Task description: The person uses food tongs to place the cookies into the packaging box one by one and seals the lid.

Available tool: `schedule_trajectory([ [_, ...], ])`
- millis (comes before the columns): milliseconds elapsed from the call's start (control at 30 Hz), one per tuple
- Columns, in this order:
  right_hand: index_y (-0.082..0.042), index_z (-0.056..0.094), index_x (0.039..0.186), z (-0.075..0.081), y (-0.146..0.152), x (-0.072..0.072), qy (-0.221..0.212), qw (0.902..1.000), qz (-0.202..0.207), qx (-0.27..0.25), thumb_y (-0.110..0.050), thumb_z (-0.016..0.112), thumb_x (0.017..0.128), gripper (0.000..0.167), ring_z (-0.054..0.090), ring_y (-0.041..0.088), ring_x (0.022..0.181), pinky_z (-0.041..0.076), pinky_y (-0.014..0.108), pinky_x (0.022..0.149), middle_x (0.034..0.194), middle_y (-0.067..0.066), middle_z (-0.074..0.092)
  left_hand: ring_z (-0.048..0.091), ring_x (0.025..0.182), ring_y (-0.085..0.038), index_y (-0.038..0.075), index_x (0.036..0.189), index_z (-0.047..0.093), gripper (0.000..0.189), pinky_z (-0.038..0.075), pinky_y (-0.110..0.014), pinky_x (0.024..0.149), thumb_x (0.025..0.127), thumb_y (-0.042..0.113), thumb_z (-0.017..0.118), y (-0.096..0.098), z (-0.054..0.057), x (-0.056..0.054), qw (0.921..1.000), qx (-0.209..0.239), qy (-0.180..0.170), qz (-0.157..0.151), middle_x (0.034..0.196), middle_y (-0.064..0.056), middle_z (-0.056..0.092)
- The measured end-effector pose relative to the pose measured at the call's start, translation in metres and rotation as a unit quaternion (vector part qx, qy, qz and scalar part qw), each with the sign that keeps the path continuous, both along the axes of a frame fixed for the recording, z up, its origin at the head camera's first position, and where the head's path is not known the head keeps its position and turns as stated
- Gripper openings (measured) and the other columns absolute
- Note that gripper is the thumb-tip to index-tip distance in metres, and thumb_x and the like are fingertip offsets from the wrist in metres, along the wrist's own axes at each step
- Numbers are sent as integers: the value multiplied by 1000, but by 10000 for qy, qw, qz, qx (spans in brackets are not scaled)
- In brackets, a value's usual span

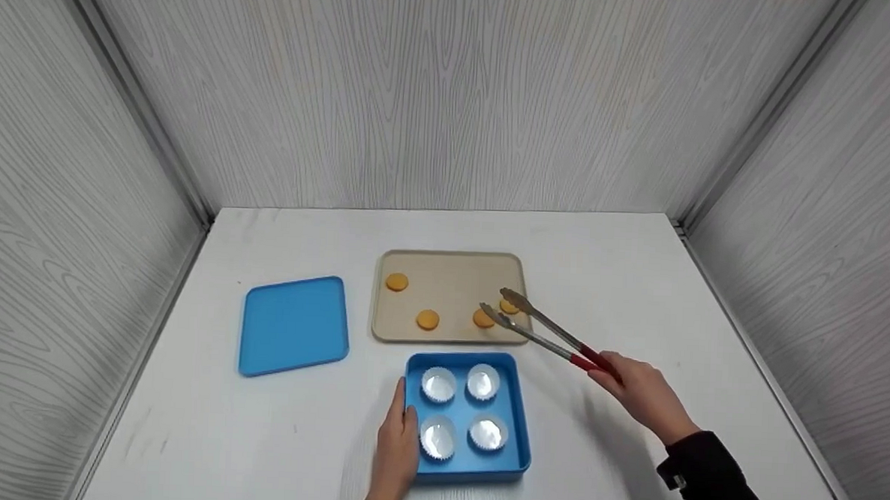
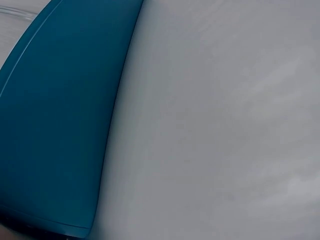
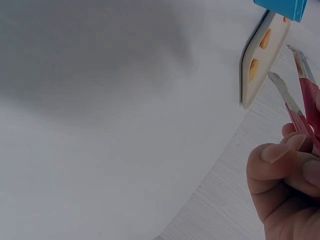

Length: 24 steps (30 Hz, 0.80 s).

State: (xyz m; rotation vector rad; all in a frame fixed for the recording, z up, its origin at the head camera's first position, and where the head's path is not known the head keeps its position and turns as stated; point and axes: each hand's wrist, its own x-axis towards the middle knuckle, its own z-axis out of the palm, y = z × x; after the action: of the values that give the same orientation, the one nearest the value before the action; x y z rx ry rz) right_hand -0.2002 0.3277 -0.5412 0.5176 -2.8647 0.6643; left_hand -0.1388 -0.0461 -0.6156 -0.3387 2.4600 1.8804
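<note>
My right hand [image 1: 645,394] grips metal tongs [image 1: 554,331] by their red handles. In the head view, the parted tips of the tongs appear over two round orange-yellow cookies [image 1: 484,318] at the right end of a beige tray [image 1: 452,261]. Nothing shows pinched between them. At the left side of a blue square box [image 1: 459,472], my left hand [image 1: 397,451] holds the wall, thumb near the rim. Inside the box stand several white paper cups [image 1: 483,382]. The left wrist view shows a broad blue surface [image 2: 65,115], with those fingers mostly hidden.
Two more cookies [image 1: 427,320] lie farther left on the beige tray. A flat blue lid [image 1: 295,326] rests on the white table [image 1: 256,437] left of the tray. Grey wood-grain panels [image 1: 436,99] rise behind and at both sides.
</note>
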Motion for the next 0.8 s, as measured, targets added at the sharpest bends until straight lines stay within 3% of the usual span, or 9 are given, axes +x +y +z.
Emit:
schedule_trajectory([
  [233, -12, 66, 96, 4, -2, 0, -8, 9995, 267, 141, -25, 73, 96, 14, 50, 9, 64, 44, 28, 59, 74, -9, 58, 24, 154, -34, 5, 163, 25, 55, 24, -55, 124, 111, 17, 38, 0, 1, 1, 10000, 80, 52, -25, 167, -15, 28],
  [433, -13, 67, 97, 8, -7, -3, -132, 9985, 378, 369, -28, 72, 97, 16, 52, 9, 65, 46, 28, 60, 76, -7, 62, 23, 154, -34, 4, 163, 24, 55, 23, -55, 124, 111, 17, 37, 0, 2, 1, 9999, 111, 62, -28, 167, -16, 27],
  [800, -13, 65, 93, 12, -14, -4, 239, 9966, 368, 695, -22, 78, 92, 16, 51, 11, 63, 46, 30, 57, 72, -7, 59, 23, 154, -33, 5, 163, 24, 55, 24, -55, 124, 111, 19, 37, -1, 2, 1, 9999, 120, -20, 10, 167, -15, 27],
])
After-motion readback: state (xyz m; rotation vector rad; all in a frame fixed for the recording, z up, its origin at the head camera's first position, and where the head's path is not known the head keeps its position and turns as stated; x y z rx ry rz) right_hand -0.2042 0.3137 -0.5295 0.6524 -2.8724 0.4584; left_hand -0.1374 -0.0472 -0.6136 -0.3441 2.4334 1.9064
